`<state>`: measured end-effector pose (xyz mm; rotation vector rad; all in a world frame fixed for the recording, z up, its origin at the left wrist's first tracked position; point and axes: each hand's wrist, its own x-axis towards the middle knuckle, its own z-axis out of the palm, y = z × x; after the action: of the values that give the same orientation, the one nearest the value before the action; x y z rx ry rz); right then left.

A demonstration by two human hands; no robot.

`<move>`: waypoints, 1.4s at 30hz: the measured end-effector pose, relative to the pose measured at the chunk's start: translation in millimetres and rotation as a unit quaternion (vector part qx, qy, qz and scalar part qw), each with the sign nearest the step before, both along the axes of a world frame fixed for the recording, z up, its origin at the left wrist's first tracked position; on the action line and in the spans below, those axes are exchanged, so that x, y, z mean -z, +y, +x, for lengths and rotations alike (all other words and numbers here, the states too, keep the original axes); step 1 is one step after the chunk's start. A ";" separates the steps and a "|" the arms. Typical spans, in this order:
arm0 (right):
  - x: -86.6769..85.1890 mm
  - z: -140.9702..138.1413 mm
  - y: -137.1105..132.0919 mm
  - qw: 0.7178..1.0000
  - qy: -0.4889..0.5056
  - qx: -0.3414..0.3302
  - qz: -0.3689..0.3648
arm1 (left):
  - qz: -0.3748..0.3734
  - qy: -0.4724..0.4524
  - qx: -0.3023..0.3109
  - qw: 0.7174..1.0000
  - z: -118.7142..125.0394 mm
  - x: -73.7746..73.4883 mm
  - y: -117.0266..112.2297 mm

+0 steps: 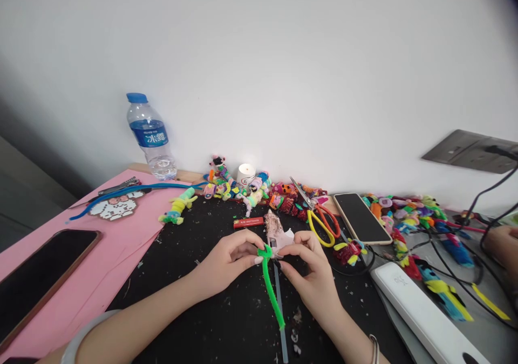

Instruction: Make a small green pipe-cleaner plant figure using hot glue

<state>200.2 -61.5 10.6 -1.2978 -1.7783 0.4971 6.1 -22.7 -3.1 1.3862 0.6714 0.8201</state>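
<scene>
A bright green pipe cleaner (270, 288) hangs down from a small curl at its upper end. My left hand (224, 261) pinches that curl between thumb and fingers. Close by on the other side, my right hand (311, 269) has its thumb and bent fingers drawn in beside the curl; whatever lies between those fingertips is too small to make out. Just behind both hands lies a pale pink glue gun (275, 229), partly covered by the fingers. A translucent glue stick (283, 337) runs toward me beneath the pipe cleaner.
Scissors (324, 224), a red box (248, 222) and several pipe-cleaner figures (254, 191) line the back. Left are a bottle (149, 135), phone (44, 277) and blue pipe cleaners (133, 190). Right are another phone (360, 218), a power bank (421, 310), cables and another person's hand (502, 248).
</scene>
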 end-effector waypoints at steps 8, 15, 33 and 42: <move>0.3 0.1 -0.5 1.000 0.014 -0.007 -0.009 | 0.019 0.013 0.006 1.000 0.8 -2.7 -0.8; 1.7 0.3 -0.4 1.000 0.016 0.002 -0.011 | 0.005 0.012 0.001 1.000 0.2 0.2 -0.1; 1.1 6.6 2.4 0.999 0.038 0.026 -0.001 | -0.013 0.009 -0.021 1.000 -1.0 -2.5 1.0; -2.0 2.1 -1.9 1.000 0.016 0.013 -0.014 | -0.030 -0.010 0.000 1.000 -0.2 -3.5 0.3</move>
<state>202.3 -63.3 12.6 -1.3222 -1.7321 0.5273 5.9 -22.4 0.4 1.3224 0.6757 0.8073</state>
